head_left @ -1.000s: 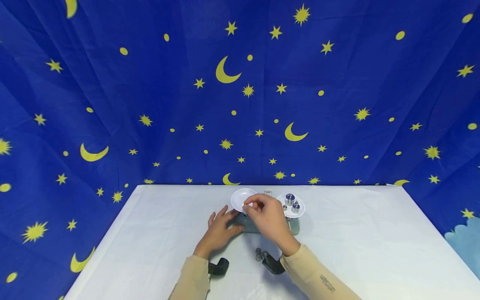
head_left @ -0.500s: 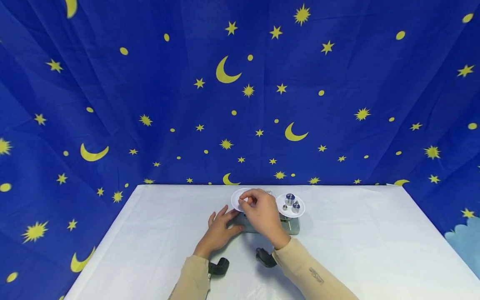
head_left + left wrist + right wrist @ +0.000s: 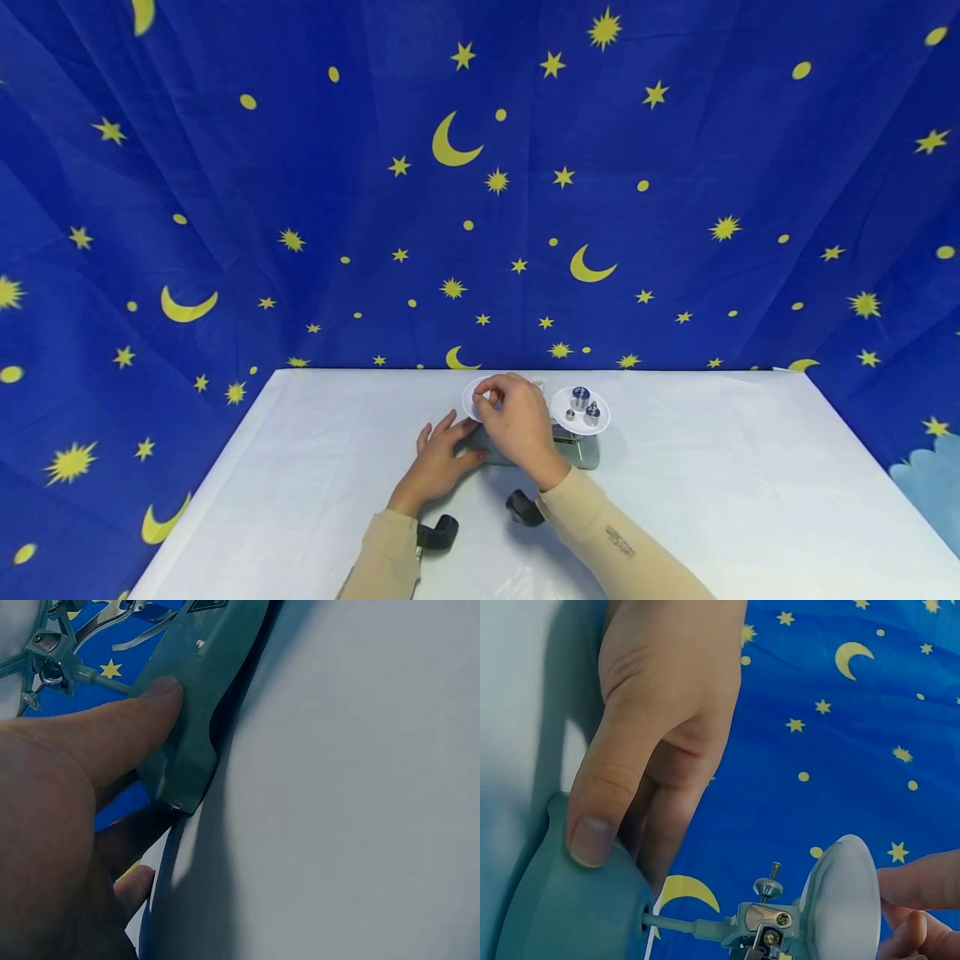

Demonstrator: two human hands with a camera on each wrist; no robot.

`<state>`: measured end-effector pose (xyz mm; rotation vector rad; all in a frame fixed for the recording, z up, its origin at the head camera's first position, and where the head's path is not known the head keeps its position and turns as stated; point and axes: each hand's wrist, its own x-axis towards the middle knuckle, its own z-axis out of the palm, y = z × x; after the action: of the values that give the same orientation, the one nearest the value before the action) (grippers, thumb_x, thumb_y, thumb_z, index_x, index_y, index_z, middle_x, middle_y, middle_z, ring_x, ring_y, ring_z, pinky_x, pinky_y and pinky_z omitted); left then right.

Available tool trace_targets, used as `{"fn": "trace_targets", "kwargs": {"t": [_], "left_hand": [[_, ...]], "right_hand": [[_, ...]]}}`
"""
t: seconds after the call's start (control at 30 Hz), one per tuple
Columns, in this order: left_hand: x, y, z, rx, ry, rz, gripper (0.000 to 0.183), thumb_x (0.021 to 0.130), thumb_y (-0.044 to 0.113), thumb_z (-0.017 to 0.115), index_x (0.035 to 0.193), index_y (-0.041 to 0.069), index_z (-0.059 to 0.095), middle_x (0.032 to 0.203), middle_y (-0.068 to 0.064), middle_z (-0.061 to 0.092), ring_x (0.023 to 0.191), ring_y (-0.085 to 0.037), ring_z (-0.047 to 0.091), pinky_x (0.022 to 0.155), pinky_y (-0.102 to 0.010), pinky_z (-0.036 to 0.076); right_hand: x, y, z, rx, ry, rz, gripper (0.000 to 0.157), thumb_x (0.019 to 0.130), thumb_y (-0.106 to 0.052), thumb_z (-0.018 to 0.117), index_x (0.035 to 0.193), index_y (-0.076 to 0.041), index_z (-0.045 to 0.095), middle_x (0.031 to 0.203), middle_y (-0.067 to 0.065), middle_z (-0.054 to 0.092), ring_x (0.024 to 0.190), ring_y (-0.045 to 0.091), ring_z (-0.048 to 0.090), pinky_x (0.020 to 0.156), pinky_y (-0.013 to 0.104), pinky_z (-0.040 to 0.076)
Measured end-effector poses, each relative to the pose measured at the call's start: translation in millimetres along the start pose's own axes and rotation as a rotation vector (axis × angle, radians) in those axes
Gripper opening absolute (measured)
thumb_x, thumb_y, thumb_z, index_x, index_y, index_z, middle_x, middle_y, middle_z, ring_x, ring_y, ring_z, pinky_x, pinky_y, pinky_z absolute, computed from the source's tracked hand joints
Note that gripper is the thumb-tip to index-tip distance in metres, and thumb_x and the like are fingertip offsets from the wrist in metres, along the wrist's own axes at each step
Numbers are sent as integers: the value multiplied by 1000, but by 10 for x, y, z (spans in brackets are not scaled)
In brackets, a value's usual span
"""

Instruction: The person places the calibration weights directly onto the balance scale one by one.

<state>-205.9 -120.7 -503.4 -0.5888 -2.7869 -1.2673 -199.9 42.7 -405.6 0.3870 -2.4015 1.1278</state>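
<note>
A green balance scale (image 3: 585,452) with two white pans stands at the table's far side. My left hand (image 3: 437,468) grips the left end of its base; in the left wrist view the thumb (image 3: 127,724) lies on the base, fingers behind it. My right hand (image 3: 520,423) is over the left pan (image 3: 468,402), thumb and finger together. In the right wrist view these fingertips (image 3: 907,885) are right at that pan's face; I cannot tell whether they pinch something small. Three metal weights, one large (image 3: 580,398), one medium (image 3: 592,413) and one tiny (image 3: 570,415), stand on the right pan (image 3: 583,427).
The white-covered table (image 3: 712,483) runs back to a blue star-and-moon cloth (image 3: 525,217). Black wrist-camera mounts hang under both sleeves, the left mount (image 3: 438,533) and the right mount (image 3: 522,508) low over the table. An adjusting screw (image 3: 769,887) shows beside the left pan.
My right hand has moved slightly left and away from me over the left pan. Its wrist mount now covers the small weights seen earlier on the table. The left hand has stayed put.
</note>
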Motion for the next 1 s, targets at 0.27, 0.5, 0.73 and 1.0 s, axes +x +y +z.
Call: {"fn": "trace_targets", "kwargs": {"t": [0.27,0.5,0.73,1.0], "left_hand": [[-3,6,-4,-3,2,3,57,91,30,72,140,4,59,143,-10,59,146,-42,31,114,-69,3],[1,4,4,4,-2,1,57,92,31,71,141,6,58,144,-10,58,146,-42,30,114,-69,3],[-5,8,0,-3,0,-1,57,91,32,72,140,6,59,143,-11,58,146,-42,30,114,-69,2],[-3,9,4,-6,0,0,56,91,31,71,140,6,59,144,-9,58,146,-42,30,114,-69,2]], "right_hand": [[3,-9,34,-82,-3,-29,4,81,-10,73,83,-12,76,68,-6,52,61,12,48,54,26,38],[-3,-19,34,-116,-22,-18,4,81,-11,74,84,-11,77,67,-7,51,59,11,47,51,26,38],[-6,-14,29,-135,-27,-21,4,81,-11,74,84,-11,78,67,-7,53,58,9,47,49,25,38],[-8,-13,19,-141,-33,-18,6,81,-11,75,87,-11,78,68,-7,54,58,9,48,50,25,39]]}}
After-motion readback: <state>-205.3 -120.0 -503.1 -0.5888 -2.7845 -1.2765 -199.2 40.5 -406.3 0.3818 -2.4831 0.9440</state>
